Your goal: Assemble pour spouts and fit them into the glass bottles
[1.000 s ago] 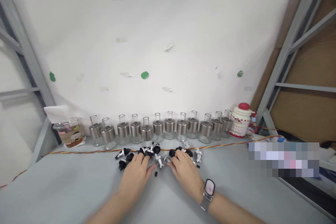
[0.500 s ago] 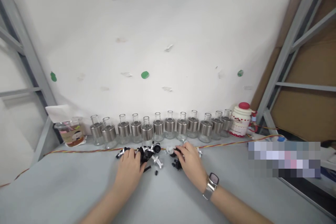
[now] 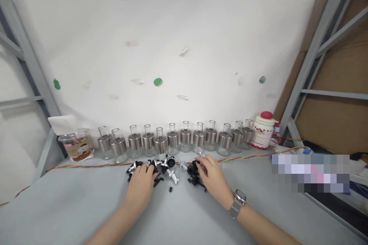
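Note:
My left hand (image 3: 141,185) lies over the left side of a pile of silver and black bottle pourers (image 3: 173,176), its fingers curled down among them; what they grip is hidden. My right hand (image 3: 215,178) is at a second small heap to the right, thumb and fingertips pinched at a black bottle pourer part (image 3: 195,164). Below that hand lie more black parts (image 3: 196,181). Between the hands is a whitish, translucent piece (image 3: 183,166). A small black cap (image 3: 170,189) sits alone in front of the left pile.
Behind the heaps stands a row of glass bottles with steel sleeves (image 3: 160,144). A twisted red-yellow wire (image 3: 97,165) runs across the grey table. A plastic cup (image 3: 77,146) is at the left, a white jar with a red lid (image 3: 262,132) at the right. Metal frame posts flank both sides.
My right hand has shifted slightly to the right, uncovering more black parts beneath it. My left hand has moved slightly left, showing more of its pile.

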The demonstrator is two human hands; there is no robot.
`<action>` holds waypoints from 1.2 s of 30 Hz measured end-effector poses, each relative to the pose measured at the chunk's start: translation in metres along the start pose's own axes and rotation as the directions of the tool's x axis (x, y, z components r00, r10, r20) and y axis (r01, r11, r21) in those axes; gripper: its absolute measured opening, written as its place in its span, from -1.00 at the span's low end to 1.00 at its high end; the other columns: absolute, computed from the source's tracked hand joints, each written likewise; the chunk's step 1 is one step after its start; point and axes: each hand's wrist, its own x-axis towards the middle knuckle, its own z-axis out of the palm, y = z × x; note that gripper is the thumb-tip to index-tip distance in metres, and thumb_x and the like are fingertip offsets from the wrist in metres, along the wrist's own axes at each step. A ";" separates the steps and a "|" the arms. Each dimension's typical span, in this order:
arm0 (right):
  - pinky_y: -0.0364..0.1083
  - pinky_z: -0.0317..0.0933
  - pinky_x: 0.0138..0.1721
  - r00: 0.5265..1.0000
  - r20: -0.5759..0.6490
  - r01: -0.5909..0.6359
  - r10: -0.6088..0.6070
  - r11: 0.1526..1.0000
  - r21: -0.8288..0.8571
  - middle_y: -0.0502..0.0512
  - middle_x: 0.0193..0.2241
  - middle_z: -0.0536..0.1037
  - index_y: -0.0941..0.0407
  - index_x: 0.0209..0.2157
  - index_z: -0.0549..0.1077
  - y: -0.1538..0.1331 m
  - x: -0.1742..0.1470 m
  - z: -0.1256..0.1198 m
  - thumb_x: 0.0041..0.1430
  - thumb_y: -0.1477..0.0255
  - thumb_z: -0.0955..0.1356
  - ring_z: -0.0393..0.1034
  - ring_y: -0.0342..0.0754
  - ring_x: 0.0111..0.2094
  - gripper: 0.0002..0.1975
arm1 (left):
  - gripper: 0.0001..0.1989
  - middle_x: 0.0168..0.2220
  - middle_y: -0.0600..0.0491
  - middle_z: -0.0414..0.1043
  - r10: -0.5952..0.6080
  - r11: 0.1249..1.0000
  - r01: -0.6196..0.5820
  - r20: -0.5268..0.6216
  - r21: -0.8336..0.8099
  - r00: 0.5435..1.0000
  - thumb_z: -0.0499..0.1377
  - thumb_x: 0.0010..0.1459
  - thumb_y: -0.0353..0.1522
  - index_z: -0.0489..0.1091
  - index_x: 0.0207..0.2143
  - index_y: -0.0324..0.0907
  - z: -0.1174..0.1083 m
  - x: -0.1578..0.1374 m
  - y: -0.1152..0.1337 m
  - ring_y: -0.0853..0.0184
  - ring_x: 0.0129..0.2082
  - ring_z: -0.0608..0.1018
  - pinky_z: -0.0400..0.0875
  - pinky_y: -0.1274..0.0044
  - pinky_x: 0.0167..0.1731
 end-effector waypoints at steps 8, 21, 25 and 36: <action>0.00 0.13 -0.21 0.993 0.099 0.059 -0.060 0.998 0.007 0.07 -0.34 0.38 0.06 -0.18 0.36 -0.017 -0.006 -0.005 0.16 0.51 0.17 0.26 -0.02 -0.29 -0.76 | -0.70 -0.28 -0.03 0.35 0.014 0.998 -0.018 -0.076 -0.058 0.997 -0.13 0.20 -0.26 0.34 -0.29 -0.19 -0.006 0.002 -0.001 0.23 -0.25 0.38 0.23 0.42 -0.24; -0.05 0.17 -0.25 0.984 0.155 0.091 -0.092 0.996 0.010 0.04 -0.35 0.41 0.04 -0.22 0.39 -0.021 -0.012 -0.003 0.15 0.52 0.18 0.27 -0.05 -0.34 -0.77 | -0.81 -0.27 -0.01 0.37 0.002 0.977 -0.014 -0.056 -0.214 0.998 0.02 0.06 -0.46 0.34 -0.26 -0.16 0.006 0.005 -0.008 0.20 -0.22 0.38 0.18 0.34 -0.19; -0.03 0.16 -0.23 0.982 0.143 0.121 -0.123 0.992 0.025 0.05 -0.35 0.41 0.04 -0.19 0.38 -0.023 -0.011 -0.005 0.15 0.52 0.18 0.28 -0.04 -0.33 -0.76 | -0.81 -0.23 -0.02 0.39 -0.050 0.943 0.020 -0.082 -0.333 0.995 0.00 0.10 -0.40 0.32 -0.22 -0.16 0.000 0.007 -0.008 0.18 -0.15 0.37 0.14 0.29 -0.10; -0.05 0.16 -0.17 0.945 0.247 0.173 -0.215 0.968 0.181 0.06 -0.31 0.40 0.04 0.10 0.07 -0.045 -0.018 -0.020 0.19 0.37 0.18 0.28 -0.06 -0.31 -0.57 | -0.58 -0.27 -0.01 0.42 0.048 -0.027 0.321 0.320 -0.947 0.946 0.14 -0.02 -0.14 0.31 -0.15 -0.20 -0.021 -0.016 0.037 0.27 -0.33 0.50 0.39 0.39 -0.27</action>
